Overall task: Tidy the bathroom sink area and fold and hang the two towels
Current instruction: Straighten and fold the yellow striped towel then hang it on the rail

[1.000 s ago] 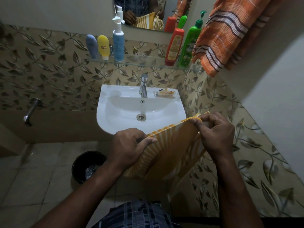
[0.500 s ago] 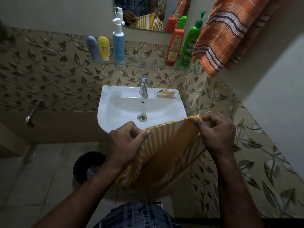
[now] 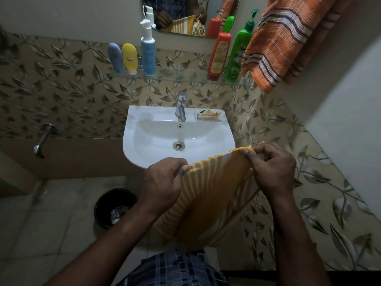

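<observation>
Leaf-tiled bathroom: left hand (image 3: pixel 162 182) and right hand (image 3: pixel 272 170) still pinch yellow-and-white striped cloth towel (image 3: pixel 210 199); red plastic bottle (image 3: pixel 219 56) label illegible

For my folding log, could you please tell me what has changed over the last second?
The left hand rose slightly and re-pinched the yellow striped towel along its top edge. The right hand kept its grip on it; the orange towel stayed hanging.

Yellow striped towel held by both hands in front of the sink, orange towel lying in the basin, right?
Not quite: the head view shows the orange towel hanging at the upper right, not in the basin. The left hand and right hand do hold the yellow striped towel in front of the sink.
</observation>
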